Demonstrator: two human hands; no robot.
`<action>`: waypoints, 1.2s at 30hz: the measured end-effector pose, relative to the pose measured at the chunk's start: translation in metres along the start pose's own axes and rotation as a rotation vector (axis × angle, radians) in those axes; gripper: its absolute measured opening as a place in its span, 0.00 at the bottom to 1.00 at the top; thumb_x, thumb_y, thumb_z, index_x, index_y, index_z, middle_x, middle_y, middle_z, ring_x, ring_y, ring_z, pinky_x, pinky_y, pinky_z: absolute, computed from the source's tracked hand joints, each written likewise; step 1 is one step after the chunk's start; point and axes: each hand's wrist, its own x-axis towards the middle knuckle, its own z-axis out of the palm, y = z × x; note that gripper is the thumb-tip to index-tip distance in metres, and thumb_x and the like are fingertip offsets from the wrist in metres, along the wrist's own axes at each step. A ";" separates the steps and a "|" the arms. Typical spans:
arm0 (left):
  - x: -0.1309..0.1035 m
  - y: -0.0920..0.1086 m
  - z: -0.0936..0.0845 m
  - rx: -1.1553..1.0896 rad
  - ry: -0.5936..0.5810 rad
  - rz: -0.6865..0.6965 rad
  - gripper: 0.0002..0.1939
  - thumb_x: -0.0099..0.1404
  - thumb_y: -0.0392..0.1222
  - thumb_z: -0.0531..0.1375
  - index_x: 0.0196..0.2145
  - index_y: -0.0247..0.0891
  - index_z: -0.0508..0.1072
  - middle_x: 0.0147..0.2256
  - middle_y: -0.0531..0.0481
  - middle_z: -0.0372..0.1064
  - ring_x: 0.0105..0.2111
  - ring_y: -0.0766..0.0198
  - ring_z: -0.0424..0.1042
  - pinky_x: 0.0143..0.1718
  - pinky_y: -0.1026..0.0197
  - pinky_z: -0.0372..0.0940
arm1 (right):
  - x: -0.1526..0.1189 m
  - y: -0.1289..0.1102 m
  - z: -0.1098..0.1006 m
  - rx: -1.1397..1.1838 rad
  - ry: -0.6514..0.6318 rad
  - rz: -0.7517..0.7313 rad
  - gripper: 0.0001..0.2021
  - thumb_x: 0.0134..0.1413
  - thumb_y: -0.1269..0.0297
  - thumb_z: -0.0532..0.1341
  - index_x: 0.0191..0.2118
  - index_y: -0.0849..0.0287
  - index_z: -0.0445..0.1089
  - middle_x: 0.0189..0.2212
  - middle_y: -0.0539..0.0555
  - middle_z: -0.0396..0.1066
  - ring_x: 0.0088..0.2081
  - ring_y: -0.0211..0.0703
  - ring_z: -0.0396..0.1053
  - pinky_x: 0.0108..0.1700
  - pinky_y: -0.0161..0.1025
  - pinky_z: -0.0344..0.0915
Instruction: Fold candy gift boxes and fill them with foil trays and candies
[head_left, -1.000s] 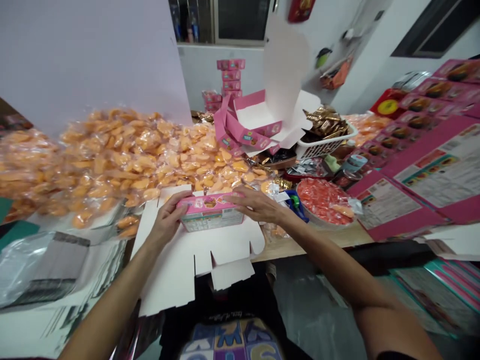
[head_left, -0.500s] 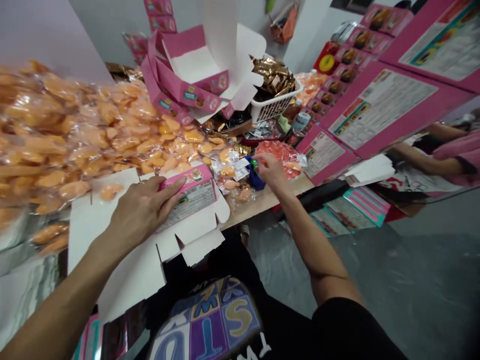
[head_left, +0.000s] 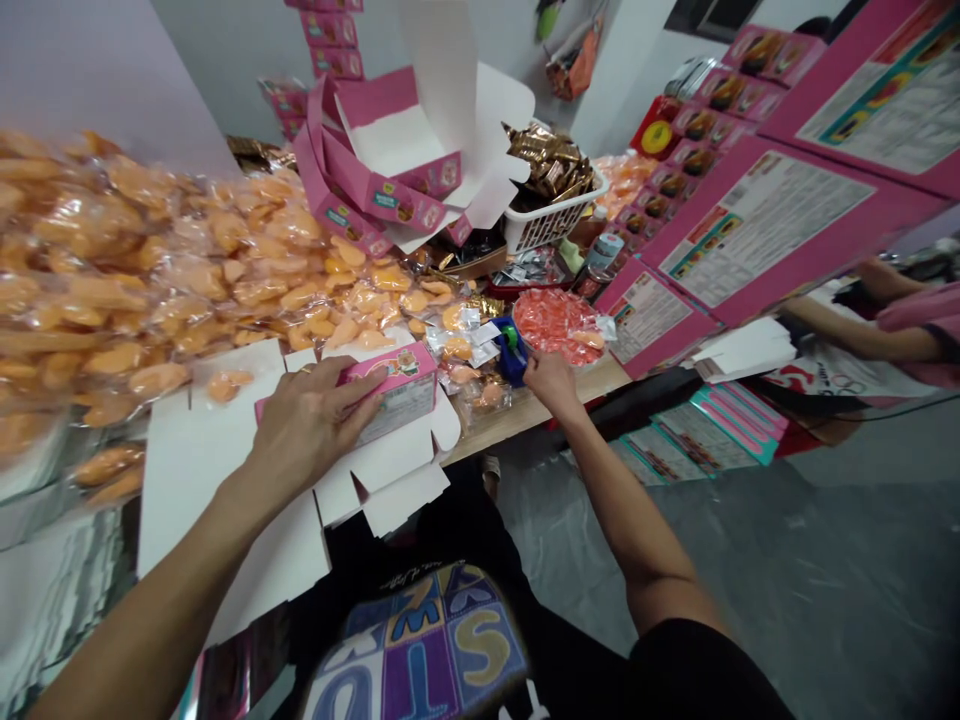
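My left hand [head_left: 311, 420] is wrapped over a small pink box [head_left: 397, 395] with a printed label on its side. That box rests on a flat sheet of white cardboard [head_left: 225, 520] at the table's front. To the right stands a blue tape dispenser [head_left: 512, 358] with a green hub. My right hand [head_left: 555, 385] is at the dispenser's near right edge, its fingers closed together; what they pinch is too small to make out. Small clear packets [head_left: 461, 345] with white labels lie between the pink box and the dispenser.
A heap of bagged orange pieces [head_left: 150, 270] covers the back left. Behind are open pink cartons [head_left: 397, 195], a white basket [head_left: 555, 215] of gold packets and a round pile of red packets [head_left: 559, 325]. Stacked pink cartons [head_left: 757, 230] stand right, with another person's arm [head_left: 862, 325] beyond.
My right hand has come from the top of the tape dispenser down to its near edge. The pink box under my left hand has tipped more upright.
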 end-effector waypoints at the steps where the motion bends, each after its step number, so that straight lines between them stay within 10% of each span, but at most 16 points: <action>1: 0.000 0.000 0.000 -0.007 0.002 -0.004 0.20 0.80 0.54 0.58 0.58 0.50 0.87 0.54 0.41 0.81 0.46 0.48 0.81 0.43 0.51 0.72 | 0.000 0.000 0.002 0.032 -0.029 0.046 0.06 0.58 0.60 0.69 0.33 0.55 0.78 0.36 0.63 0.80 0.48 0.64 0.82 0.59 0.60 0.77; 6: -0.001 -0.001 0.003 -0.009 -0.003 0.016 0.21 0.81 0.55 0.57 0.59 0.50 0.86 0.54 0.40 0.81 0.45 0.48 0.81 0.45 0.50 0.73 | -0.001 -0.005 -0.004 0.269 -0.191 0.229 0.06 0.58 0.60 0.69 0.36 0.55 0.74 0.30 0.53 0.79 0.29 0.50 0.80 0.38 0.48 0.82; 14: -0.002 -0.004 0.005 0.038 0.013 0.050 0.21 0.82 0.54 0.56 0.58 0.50 0.86 0.52 0.39 0.81 0.42 0.48 0.81 0.43 0.48 0.74 | -0.012 -0.008 -0.022 0.523 -0.339 0.266 0.17 0.50 0.57 0.77 0.37 0.55 0.70 0.30 0.52 0.80 0.29 0.48 0.82 0.35 0.42 0.81; 28: 0.001 0.006 0.005 0.011 0.029 -0.026 0.19 0.80 0.53 0.58 0.57 0.49 0.86 0.55 0.39 0.81 0.49 0.45 0.82 0.51 0.41 0.76 | -0.037 0.023 -0.001 0.489 -0.060 0.163 0.24 0.43 0.51 0.76 0.25 0.51 0.58 0.24 0.49 0.72 0.34 0.48 0.78 0.46 0.46 0.79; 36: 0.008 0.015 0.008 -0.116 0.022 0.011 0.15 0.80 0.45 0.58 0.48 0.40 0.85 0.56 0.38 0.82 0.51 0.49 0.84 0.53 0.46 0.79 | -0.120 -0.072 0.007 0.390 -0.145 -0.349 0.10 0.61 0.52 0.71 0.38 0.53 0.77 0.27 0.49 0.75 0.27 0.43 0.71 0.33 0.40 0.73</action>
